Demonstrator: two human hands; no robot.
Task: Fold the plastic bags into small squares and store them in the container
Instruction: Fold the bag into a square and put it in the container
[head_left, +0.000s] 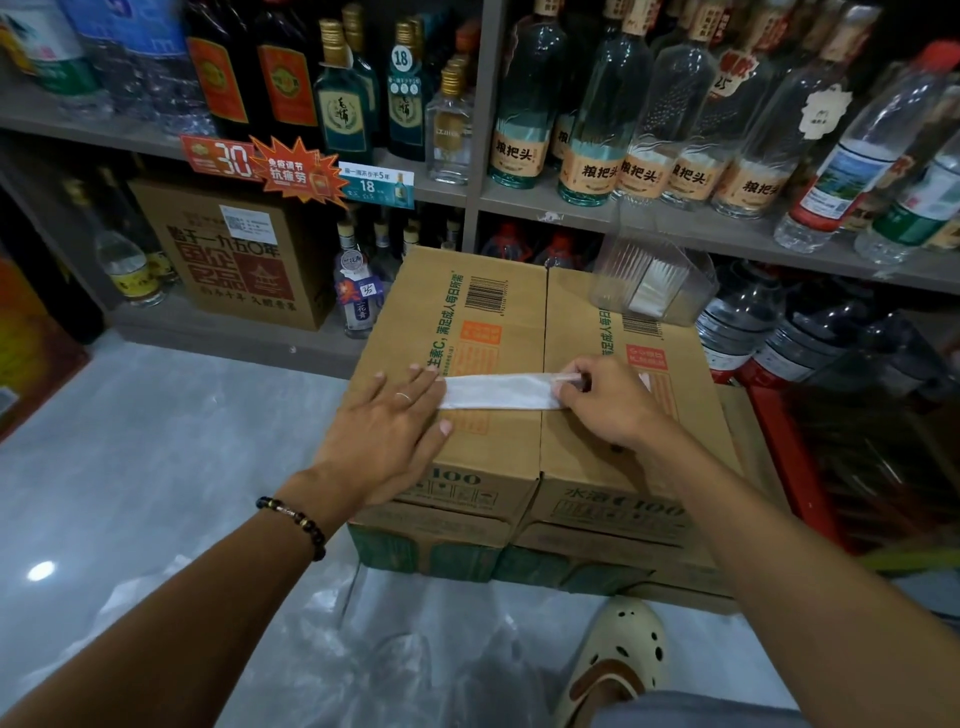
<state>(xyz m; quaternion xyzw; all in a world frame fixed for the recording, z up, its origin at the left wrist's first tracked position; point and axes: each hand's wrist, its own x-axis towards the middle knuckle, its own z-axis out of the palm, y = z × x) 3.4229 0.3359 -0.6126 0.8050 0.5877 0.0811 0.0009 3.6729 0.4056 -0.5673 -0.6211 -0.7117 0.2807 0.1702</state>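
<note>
- Shelves of bottles are filling the upper half of the frame, with a grey floor spreading across the lower left.
- Two cardboard boxes are sitting side by side at the centre of the frame, their tops serving as the work surface.
- Loose clear plastic bags are lying on the floor at the bottom centre, apparently waiting their turn, so much of the job is probably still ahead.
- A clear container is standing on the far right corner of the boxes, right of centre; it is already holding some pale folded material, seemingly finished bags, though I cannot tell how many.
- The left hand is lying flat and spread on the box top, fingertips pressing down the left end of the strip.
- The right hand is pinching the strip's right end between thumb and fingers.
- The plastic bag in work is stretching between both hands as a long narrow white strip, so it is folded lengthwise; folding it end over end into a square and storing it are not yet done.
</note>
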